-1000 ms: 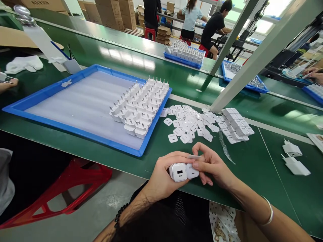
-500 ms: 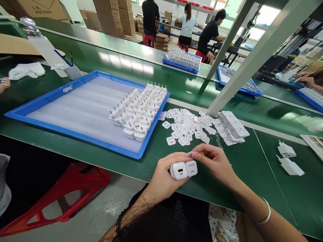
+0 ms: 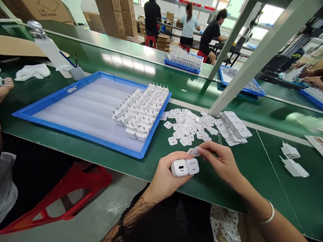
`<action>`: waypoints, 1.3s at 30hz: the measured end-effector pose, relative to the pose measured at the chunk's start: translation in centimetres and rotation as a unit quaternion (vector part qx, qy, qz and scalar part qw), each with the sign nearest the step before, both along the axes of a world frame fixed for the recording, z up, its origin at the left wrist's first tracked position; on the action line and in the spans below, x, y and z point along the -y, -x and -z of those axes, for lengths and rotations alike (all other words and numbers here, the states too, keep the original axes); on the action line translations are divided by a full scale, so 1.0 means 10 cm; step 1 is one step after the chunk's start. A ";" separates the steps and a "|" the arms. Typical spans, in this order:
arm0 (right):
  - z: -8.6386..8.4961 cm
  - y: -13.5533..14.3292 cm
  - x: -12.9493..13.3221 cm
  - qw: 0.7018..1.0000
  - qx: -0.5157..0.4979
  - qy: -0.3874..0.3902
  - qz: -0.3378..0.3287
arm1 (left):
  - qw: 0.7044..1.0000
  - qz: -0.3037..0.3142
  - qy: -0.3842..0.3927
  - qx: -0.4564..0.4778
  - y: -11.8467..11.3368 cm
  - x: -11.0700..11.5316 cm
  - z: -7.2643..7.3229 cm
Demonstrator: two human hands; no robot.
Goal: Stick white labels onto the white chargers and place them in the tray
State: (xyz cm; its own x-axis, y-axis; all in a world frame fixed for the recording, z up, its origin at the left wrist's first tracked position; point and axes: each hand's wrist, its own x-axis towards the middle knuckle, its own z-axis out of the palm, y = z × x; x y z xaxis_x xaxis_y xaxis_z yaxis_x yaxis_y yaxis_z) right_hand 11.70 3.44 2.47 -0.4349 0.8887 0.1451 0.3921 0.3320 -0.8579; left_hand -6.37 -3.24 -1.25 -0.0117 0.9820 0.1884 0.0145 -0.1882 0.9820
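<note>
My left hand (image 3: 165,173) is wrapped around two white plug chargers, their port ends facing me. One charger (image 3: 179,168) shows two ports in its face; its neighbour (image 3: 192,166) has a single small slot and faint grey lettering. Just above them, my right hand (image 3: 219,159) pinches a small white cover plate (image 3: 195,152) between thumb and finger. Another plate edge shows beside it, against my left fingertips. Beyond my hands lies a loose pile of similar white cover plates (image 3: 189,124) on the green table.
To the left, a blue tray (image 3: 83,131) carries rows of white plug housings (image 3: 143,107), pins up. Stacked white blocks (image 3: 234,127) stand by the slanted post (image 3: 242,64). Two chargers (image 3: 292,158) lie at right. A neighbour's hand (image 3: 6,87) shows at far left.
The cover plate in my right fingers has turned and separated, so its lettered face and a second plate edge now show. The view has shifted slightly.
</note>
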 end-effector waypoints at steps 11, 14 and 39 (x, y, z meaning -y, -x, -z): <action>-0.18 -0.19 -0.10 0.935 -0.179 0.304 -0.033 | 0.999 -0.030 0.020 0.031 -0.01 -0.02 0.01; -0.20 -0.16 -0.04 0.951 -0.164 0.261 -0.029 | 0.999 -0.041 -0.009 0.012 -0.03 -0.01 0.02; 0.05 0.27 0.39 0.844 -0.260 0.466 -0.057 | 0.937 -0.190 -0.224 -0.189 -0.14 0.08 0.26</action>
